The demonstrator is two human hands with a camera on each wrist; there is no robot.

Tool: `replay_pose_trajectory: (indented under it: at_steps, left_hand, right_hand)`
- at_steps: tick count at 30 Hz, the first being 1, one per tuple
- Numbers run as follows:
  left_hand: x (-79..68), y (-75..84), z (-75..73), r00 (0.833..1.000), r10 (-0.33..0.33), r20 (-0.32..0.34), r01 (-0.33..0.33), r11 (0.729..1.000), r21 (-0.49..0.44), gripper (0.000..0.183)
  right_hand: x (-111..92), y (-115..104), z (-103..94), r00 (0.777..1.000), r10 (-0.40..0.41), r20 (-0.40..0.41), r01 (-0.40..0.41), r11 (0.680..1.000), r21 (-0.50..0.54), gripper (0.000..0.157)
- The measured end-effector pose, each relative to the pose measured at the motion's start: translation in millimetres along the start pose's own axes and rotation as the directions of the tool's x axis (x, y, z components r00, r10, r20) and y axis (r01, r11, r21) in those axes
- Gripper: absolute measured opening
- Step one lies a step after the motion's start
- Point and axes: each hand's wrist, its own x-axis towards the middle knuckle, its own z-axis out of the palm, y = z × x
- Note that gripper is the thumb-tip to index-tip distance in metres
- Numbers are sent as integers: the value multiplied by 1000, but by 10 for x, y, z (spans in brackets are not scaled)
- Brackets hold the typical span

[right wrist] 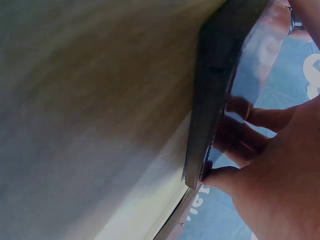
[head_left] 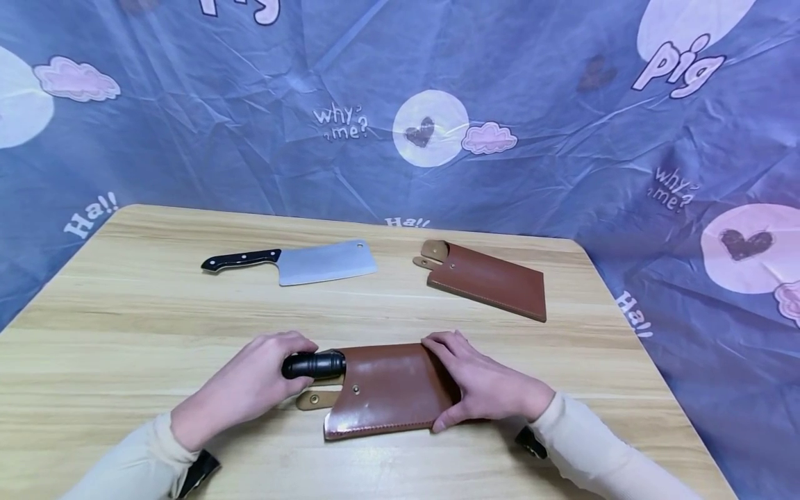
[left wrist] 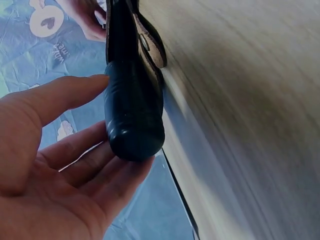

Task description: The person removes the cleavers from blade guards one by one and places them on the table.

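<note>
A brown leather sheath (head_left: pixel 387 392) lies at the front of the table, with a knife's black handle (head_left: pixel 315 364) projecting from its left end. The blade is hidden inside. My left hand (head_left: pixel 256 378) holds the handle's rounded end between thumb and fingers; the left wrist view shows the thumb (left wrist: pixel 70 97) on one side of the handle (left wrist: pixel 132 110). Across the sheath's right end, my right hand (head_left: pixel 484 385) grips with fingers at the far edge and thumb at the near edge. A tan snap strap (head_left: pixel 319 400) sticks out unfastened below the handle.
Farther back on the wooden table (head_left: pixel 187 319) lies a cleaver (head_left: pixel 328 264) with a black riveted handle pointing left. To its right is a second brown sheath (head_left: pixel 490 281), its strap end facing left. A blue printed cloth (head_left: pixel 281 160) hangs behind the table.
</note>
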Motion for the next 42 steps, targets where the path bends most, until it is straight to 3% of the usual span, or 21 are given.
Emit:
replay_pose_trajectory:
  at_steps: [21, 33, 42]
  left_hand:
    - [52, -63, 16, 997, -17, 73, 18, 1000, -20, 28]
    - [58, -98, 0, 998, 8, 58, -7, 1000, -14, 30]
    - [84, -94, -123, 1000, 0, 26, 0, 1000, -16, 34]
  right_hand:
    - [-12, 11, 17, 999, -38, -15, 37, 999, -32, 127]
    - [5, -9, 13, 1000, 17, 3, -17, 999, -49, 121]
    - [-34, -43, -69, 1000, 10, -21, -11, 999, -31, 121]
